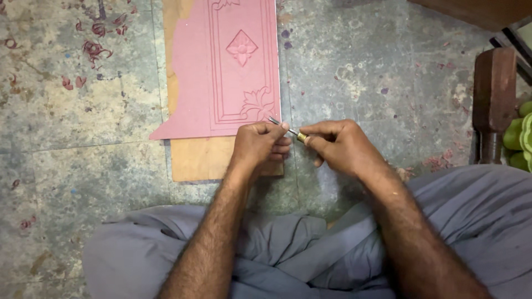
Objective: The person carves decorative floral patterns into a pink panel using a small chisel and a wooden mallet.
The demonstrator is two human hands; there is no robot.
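Stained concrete floor (94, 144) under us, red paint flecks near pink board's far left edge. We sit cross-legged in grey cloth, pink board (221, 72) carved with flower and border lying ahead on plywood sheet (199, 158). Our left hand (257, 145) closed, pinching metal shaft of small tool (288, 131) at board's near right corner. Our right hand (338, 145) closed on tool's brass-collared end, just right of board. Brown wooden mallet (493, 97) well right of board.
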